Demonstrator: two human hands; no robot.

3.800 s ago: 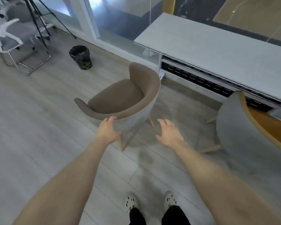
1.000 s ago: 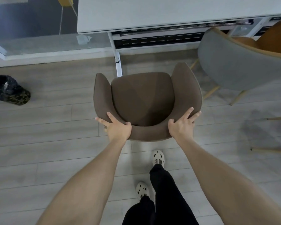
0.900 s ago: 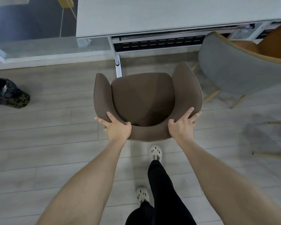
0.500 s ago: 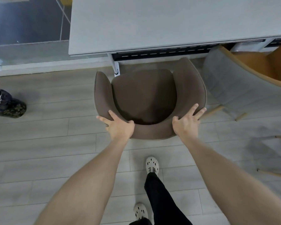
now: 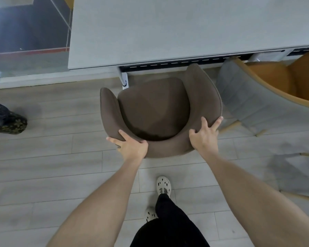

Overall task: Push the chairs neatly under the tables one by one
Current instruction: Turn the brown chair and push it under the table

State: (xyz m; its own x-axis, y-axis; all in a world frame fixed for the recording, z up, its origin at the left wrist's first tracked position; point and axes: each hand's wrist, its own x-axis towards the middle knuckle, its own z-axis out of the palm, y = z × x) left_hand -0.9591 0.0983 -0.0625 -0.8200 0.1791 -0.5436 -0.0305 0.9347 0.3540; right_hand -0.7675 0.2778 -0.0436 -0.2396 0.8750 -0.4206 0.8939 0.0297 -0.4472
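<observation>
Floorboards [image 5: 43,157] of pale wood carry the brown chair [image 5: 153,111], which faces the grey worktop [image 5: 168,29] with its curved back toward the person. The tip of the chair's arm on the right reaches the worktop's near edge. The seat and the other arm lie out in front of that edge, so the chair sits a little askew. A white leg [image 5: 124,80] of the worktop stands just beyond the seat's front corner on the left.

The left hand [image 5: 131,147] grips the left part of the back's rim, with the thumb hooked over the inner side and the fingers spread over the top and outer side. The right hand [image 5: 204,138] grips the rim on the right in the same way: the thumb is on the inside, and the fingers reach along the top edge toward the arm. Both forearms stretch forward from the bottom of the view.

A grey chair [image 5: 248,100] with an orange inside stands just beside the brown one on the right, its front at the worktop's edge. Whether the two touch I cannot tell. A dark bin [image 5: 5,119] sits on the floor well to the left. Below the chair are two pale perforated shoes [image 5: 163,185] and black trousers [image 5: 168,229], one foot ahead of the other.
</observation>
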